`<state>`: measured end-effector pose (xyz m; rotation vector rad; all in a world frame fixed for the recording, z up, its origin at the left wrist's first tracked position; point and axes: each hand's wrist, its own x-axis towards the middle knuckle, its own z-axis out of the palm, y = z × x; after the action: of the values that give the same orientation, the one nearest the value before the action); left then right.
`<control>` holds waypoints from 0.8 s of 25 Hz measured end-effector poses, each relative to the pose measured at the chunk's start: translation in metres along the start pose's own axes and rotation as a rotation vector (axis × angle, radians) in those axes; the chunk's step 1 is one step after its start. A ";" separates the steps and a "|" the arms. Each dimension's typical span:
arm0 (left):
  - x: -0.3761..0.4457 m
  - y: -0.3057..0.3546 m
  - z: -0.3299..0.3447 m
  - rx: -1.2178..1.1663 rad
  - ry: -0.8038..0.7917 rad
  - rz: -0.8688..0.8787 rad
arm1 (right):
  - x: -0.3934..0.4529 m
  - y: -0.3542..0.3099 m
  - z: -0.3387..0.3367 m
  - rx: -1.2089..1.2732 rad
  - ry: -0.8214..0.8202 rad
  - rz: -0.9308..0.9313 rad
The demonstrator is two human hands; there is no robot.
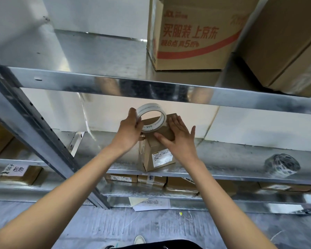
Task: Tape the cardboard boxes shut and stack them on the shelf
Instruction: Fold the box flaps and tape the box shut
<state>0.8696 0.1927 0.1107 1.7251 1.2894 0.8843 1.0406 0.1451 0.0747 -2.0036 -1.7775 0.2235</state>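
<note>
At the centre of the frame the small box stands on the middle shelf directly under both my hands, my left hand gripping the tape roll at its top left edge, my right hand pressing flat, fingers spread, on its top.

Metal shelf — small cardboard box and wrapped bundle on it.

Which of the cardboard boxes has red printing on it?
The tall box on the top shelf, upper middle, carries red Chinese characters and a red stripe; the others are plain brown or bear white labels.
</note>
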 end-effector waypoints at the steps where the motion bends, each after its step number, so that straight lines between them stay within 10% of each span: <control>1: -0.002 -0.001 -0.005 -0.035 -0.017 0.023 | 0.000 0.000 -0.001 0.001 -0.016 0.002; 13: -0.021 -0.015 -0.015 -0.262 0.083 0.004 | 0.000 -0.034 -0.005 -0.096 -0.204 0.118; 20: -0.034 -0.029 -0.037 0.067 0.195 0.082 | -0.003 -0.054 0.014 0.027 -0.109 0.036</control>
<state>0.8174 0.1714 0.0987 1.7901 1.3965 1.0898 0.9853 0.1491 0.0849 -2.0407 -1.7956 0.3729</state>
